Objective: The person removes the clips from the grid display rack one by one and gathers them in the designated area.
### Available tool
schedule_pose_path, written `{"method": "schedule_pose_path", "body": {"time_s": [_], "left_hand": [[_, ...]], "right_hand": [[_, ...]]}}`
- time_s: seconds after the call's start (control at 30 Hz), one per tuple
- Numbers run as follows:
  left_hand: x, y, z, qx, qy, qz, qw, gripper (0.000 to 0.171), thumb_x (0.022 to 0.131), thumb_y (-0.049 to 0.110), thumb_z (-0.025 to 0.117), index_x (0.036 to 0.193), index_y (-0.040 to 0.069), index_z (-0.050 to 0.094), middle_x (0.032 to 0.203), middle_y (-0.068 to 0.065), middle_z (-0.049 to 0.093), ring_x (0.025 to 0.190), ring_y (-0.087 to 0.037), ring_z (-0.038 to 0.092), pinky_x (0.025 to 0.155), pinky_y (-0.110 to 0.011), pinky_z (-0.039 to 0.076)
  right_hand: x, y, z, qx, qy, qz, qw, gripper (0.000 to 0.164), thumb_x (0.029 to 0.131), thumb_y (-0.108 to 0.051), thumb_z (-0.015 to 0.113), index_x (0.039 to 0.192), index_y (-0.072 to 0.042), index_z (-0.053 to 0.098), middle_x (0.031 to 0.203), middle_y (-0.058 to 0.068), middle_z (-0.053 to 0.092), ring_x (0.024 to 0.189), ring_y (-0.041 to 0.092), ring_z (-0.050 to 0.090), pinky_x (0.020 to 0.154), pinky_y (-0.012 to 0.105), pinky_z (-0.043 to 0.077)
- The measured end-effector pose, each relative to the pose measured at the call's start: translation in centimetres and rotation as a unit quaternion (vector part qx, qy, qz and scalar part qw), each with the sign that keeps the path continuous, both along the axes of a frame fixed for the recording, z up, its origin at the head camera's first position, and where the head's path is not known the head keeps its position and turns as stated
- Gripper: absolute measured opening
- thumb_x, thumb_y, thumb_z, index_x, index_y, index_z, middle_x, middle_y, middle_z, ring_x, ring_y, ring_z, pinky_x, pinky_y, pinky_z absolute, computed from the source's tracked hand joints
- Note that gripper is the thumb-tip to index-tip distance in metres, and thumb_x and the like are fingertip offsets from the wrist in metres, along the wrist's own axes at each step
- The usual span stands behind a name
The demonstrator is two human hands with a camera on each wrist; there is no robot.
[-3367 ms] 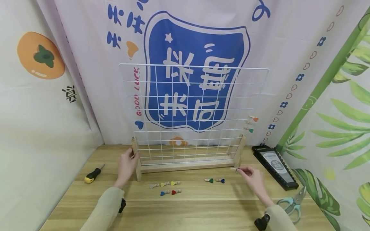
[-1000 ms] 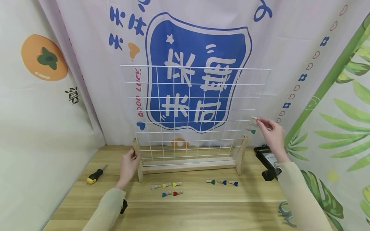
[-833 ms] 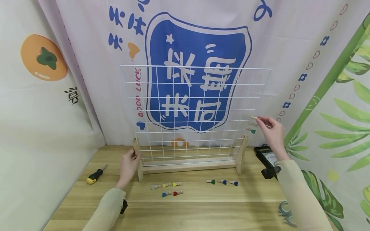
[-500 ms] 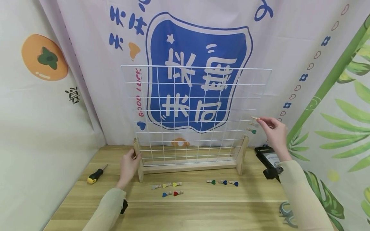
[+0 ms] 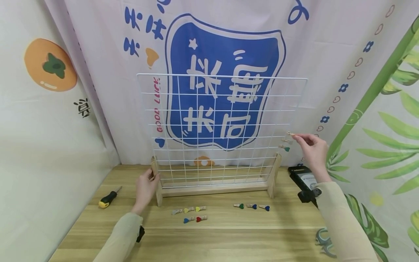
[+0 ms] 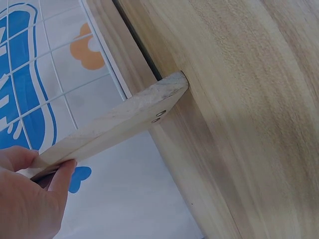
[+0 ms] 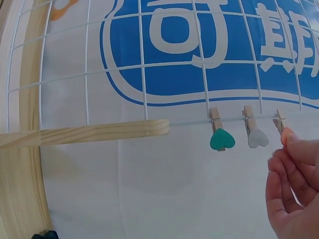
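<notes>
A white wire grid [image 5: 212,124] stands upright in a wooden stand [image 5: 212,190]. My left hand [image 5: 146,187] grips the stand's left upright [image 6: 114,119], thumb on one side and fingers on the other. At the grid's right edge, my right hand [image 5: 312,153] pinches a small wooden clothespin [image 7: 280,121] with an orange heart, mostly covered by the fingertips. It touches the edge wire; whether it clamps it I cannot tell. Beside it, a clothespin with a grey heart [image 7: 257,138] and one with a green heart [image 7: 222,139] are clipped to that edge.
Three clothespins with green and dark blue hearts [image 5: 252,206] lie right of centre on the table [image 5: 209,242]. Several others [image 5: 189,214] lie left of centre. A screwdriver [image 5: 109,198] is at far left. A black case [image 5: 302,178] and scissors [image 5: 323,238] lie right, partly behind the right arm.
My right hand has left a dark blue heart clothespin on the table and risen to the orange one on the grid's edge. Lately it has shifted slightly right. My left hand has stayed put.
</notes>
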State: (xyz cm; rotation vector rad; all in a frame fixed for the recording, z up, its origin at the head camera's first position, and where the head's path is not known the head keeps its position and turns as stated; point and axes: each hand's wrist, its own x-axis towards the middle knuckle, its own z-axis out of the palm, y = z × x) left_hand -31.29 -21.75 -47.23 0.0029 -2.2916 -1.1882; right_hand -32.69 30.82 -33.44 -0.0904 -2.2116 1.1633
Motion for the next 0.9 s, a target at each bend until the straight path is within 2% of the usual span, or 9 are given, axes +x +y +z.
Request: {"method": "schedule_pose_path", "body": {"time_s": [0.2, 0.43, 0.53, 0.67, 0.73, 0.83, 0.9], "left_hand": [[0.0, -0.1, 0.0, 0.006, 0.003, -0.007, 1.0000, 0.011, 0.089, -0.004, 0.065, 0.080, -0.008, 0.060, 0.095, -0.032, 0.071, 0.097, -0.045, 0.071, 0.081, -0.052, 0.061], [0.0, -0.1, -0.1, 0.004, 0.000, -0.010, 0.9999, 0.008, 0.090, -0.004, 0.064, 0.083, -0.008, 0.062, 0.098, -0.032, 0.071, 0.097, -0.045, 0.071, 0.081, -0.052, 0.061], [0.0, -0.1, -0.1, 0.004, -0.004, -0.008, 0.9999, 0.009, 0.090, -0.004, 0.065, 0.083, -0.008, 0.062, 0.099, -0.032, 0.071, 0.097, -0.045, 0.071, 0.081, -0.052, 0.061], [-0.1, -0.1, -0.2, 0.005, -0.008, -0.009, 0.9999, 0.010, 0.090, -0.003, 0.065, 0.082, -0.007, 0.061, 0.100, -0.032, 0.071, 0.098, -0.045, 0.071, 0.081, -0.052, 0.061], [0.0, -0.1, -0.2, 0.006, -0.010, -0.011, 0.9999, 0.010, 0.090, -0.004, 0.064, 0.082, -0.007, 0.060, 0.100, -0.033, 0.071, 0.099, -0.046, 0.070, 0.081, -0.051, 0.062], [0.0, -0.1, -0.1, 0.008, -0.011, -0.012, 0.9998, 0.011, 0.090, -0.004, 0.064, 0.081, -0.007, 0.060, 0.101, -0.033, 0.071, 0.099, -0.046, 0.070, 0.081, -0.050, 0.062], [0.0, -0.1, -0.1, 0.010, -0.010, -0.013, 0.9998, 0.011, 0.090, -0.003, 0.064, 0.081, -0.007, 0.060, 0.100, -0.032, 0.071, 0.099, -0.045, 0.070, 0.081, -0.050, 0.062]], "right_hand": [[0.9, 0.3, -0.1, -0.008, -0.001, -0.009, 1.000, 0.040, 0.092, -0.042, 0.068, 0.110, -0.007, 0.073, 0.080, -0.038, 0.059, 0.070, -0.007, 0.057, 0.054, 0.009, 0.044], [2.9, -0.2, -1.6, 0.009, 0.004, 0.019, 1.000, 0.037, 0.094, -0.038, 0.067, 0.111, -0.006, 0.072, 0.088, -0.033, 0.065, 0.078, -0.016, 0.060, 0.066, 0.001, 0.048], [3.6, -0.6, -2.9, 0.028, 0.002, 0.030, 0.999, 0.033, 0.095, -0.035, 0.066, 0.111, -0.006, 0.072, 0.093, -0.023, 0.069, 0.080, -0.016, 0.059, 0.072, 0.000, 0.049], [4.3, -1.5, -5.2, 0.049, 0.002, 0.054, 0.997, 0.027, 0.095, -0.027, 0.067, 0.110, -0.005, 0.071, 0.102, 0.005, 0.075, 0.078, -0.014, 0.059, 0.070, 0.002, 0.050], [4.6, -2.1, -6.4, 0.061, 0.000, 0.069, 0.996, 0.023, 0.094, -0.022, 0.068, 0.108, -0.004, 0.071, 0.103, 0.014, 0.075, 0.076, -0.012, 0.059, 0.067, 0.005, 0.052], [5.1, -3.0, -8.4, 0.063, -0.009, 0.094, 0.994, 0.019, 0.092, -0.017, 0.070, 0.105, -0.003, 0.072, 0.100, 0.017, 0.075, 0.075, -0.010, 0.059, 0.066, 0.008, 0.053], [5.4, -3.7, -9.7, 0.068, -0.011, 0.096, 0.993, 0.016, 0.090, -0.016, 0.073, 0.101, -0.004, 0.073, 0.097, 0.015, 0.076, 0.074, -0.010, 0.060, 0.065, 0.008, 0.053]]}}
